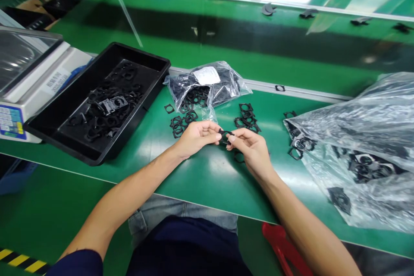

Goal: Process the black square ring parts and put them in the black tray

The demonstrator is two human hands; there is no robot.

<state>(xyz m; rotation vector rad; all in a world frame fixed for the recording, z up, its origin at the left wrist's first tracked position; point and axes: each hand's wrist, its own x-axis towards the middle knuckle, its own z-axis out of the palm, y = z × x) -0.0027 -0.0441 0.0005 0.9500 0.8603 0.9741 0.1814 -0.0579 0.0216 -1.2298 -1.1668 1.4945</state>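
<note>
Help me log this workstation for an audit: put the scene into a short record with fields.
left hand: pinches one side of a small black part, left hand
right hand: pinches its other side, right hand
surface: green bench
beyond the hands: clear bag of black parts
left: black tray holding a jumble of parts
right: large clear bag, black parts inside and at its mouth

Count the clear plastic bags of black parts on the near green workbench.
2. The smaller bag lies beyond the left hand, right of the black rectangular tray; the larger bag lies right of the right hand. No other shows; one could be hidden.
</note>
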